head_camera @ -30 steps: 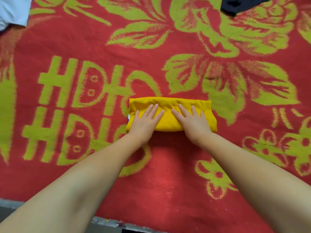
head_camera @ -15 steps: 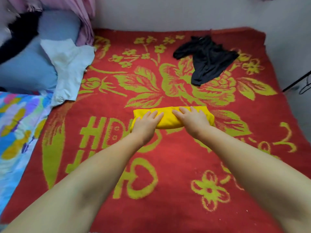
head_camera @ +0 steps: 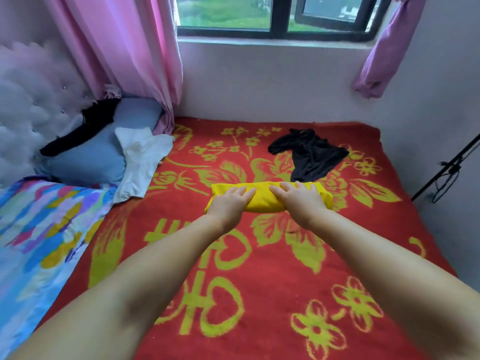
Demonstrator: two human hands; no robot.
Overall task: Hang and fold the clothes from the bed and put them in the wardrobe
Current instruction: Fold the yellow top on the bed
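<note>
A yellow garment (head_camera: 262, 202), folded into a thick narrow bundle, lies in the middle of the bed on the red and yellow blanket (head_camera: 259, 281). My left hand (head_camera: 228, 203) rests on its left half and my right hand (head_camera: 298, 200) on its right half, fingers lying over the top of the bundle. A crumpled black garment (head_camera: 310, 154) lies just behind the bundle. A white garment (head_camera: 141, 162) is spread at the left by the pillow, and another black garment (head_camera: 83, 131) is draped over the blue pillow (head_camera: 91, 159).
A colourful quilt (head_camera: 39, 229) covers the bed's left side, with a white padded headboard (head_camera: 31, 105) behind it. Pink curtains (head_camera: 124, 53) hang beside the window (head_camera: 272, 16) above the far wall. A black stand (head_camera: 446, 167) leans at the right wall.
The view has tilted up from the blanket, bringing in the far wall, window and pillow. Both hands have stayed on the yellow bundle, with their fingers bending a little more over its top.
</note>
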